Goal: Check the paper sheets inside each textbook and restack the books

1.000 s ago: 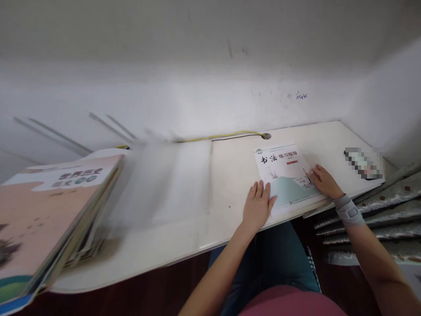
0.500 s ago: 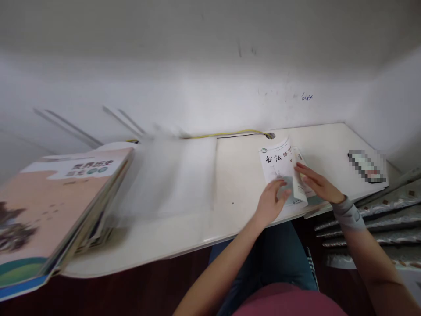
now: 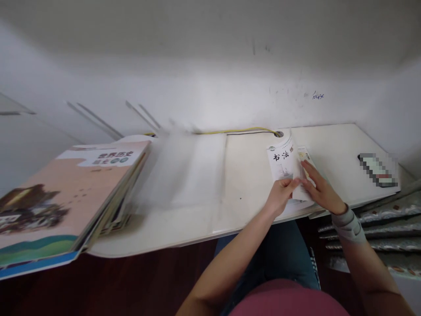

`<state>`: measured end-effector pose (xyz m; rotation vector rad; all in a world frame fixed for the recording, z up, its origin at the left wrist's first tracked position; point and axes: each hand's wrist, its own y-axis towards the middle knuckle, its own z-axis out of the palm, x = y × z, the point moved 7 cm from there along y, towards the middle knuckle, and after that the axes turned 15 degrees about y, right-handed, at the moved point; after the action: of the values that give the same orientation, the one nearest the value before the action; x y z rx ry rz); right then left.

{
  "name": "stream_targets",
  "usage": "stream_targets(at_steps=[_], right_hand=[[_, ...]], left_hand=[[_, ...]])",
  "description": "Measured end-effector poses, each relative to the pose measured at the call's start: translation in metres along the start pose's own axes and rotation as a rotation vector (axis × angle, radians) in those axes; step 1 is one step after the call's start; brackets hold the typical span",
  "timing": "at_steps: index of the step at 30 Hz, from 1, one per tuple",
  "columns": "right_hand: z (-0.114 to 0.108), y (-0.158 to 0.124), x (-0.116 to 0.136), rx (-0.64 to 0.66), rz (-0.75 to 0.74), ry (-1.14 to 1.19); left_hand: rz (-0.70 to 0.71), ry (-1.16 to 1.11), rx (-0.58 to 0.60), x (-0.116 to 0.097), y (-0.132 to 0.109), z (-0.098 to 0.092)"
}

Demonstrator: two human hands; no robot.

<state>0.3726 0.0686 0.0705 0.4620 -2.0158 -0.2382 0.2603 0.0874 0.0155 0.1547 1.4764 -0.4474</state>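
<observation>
A thin calligraphy booklet [image 3: 279, 164] lies at the desk's front edge, its white cover bent up and curled on the right side. My left hand [image 3: 280, 195] is closed on the cover's lower part, thumb pointing right. Against the curled right side rests my right hand [image 3: 322, 186], fingers stretched and apart, its thumb close to the left thumb. A grey band [image 3: 347, 221] wraps the right wrist. Under the booklet, partly hidden, another printed cover [image 3: 305, 154] shows at its right.
A tall stack of books [image 3: 95, 188], a history textbook on top, stands at the left. A blurred whitish sheet-like patch [image 3: 184, 171] is beside it. A phone [image 3: 378, 171] lies at right. A yellow cable [image 3: 237, 130] runs along the wall to a desk hole.
My left hand has gone from loosely spread over the booklet to pinching its cover, which is now lifted and curled more. The view has shifted slightly left.
</observation>
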Motion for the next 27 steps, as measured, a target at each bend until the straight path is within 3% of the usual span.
stream_targets(at_steps=[4,10,16,27], right_hand=[[0.012,-0.005,-0.001,-0.011,-0.019,0.092],[0.013,-0.010,0.004,0.009,-0.033,0.155],[0.010,-0.012,0.006,0.002,-0.056,0.218],[0.010,-0.013,0.008,-0.006,-0.049,0.240]], left_hand=[[0.049,-0.159,0.063,0.000,0.005,0.018],[0.013,-0.198,0.096,0.005,0.008,0.020],[-0.020,-0.372,0.297,0.001,0.002,0.036],[-0.001,-0.379,0.292,0.001,0.004,0.038]])
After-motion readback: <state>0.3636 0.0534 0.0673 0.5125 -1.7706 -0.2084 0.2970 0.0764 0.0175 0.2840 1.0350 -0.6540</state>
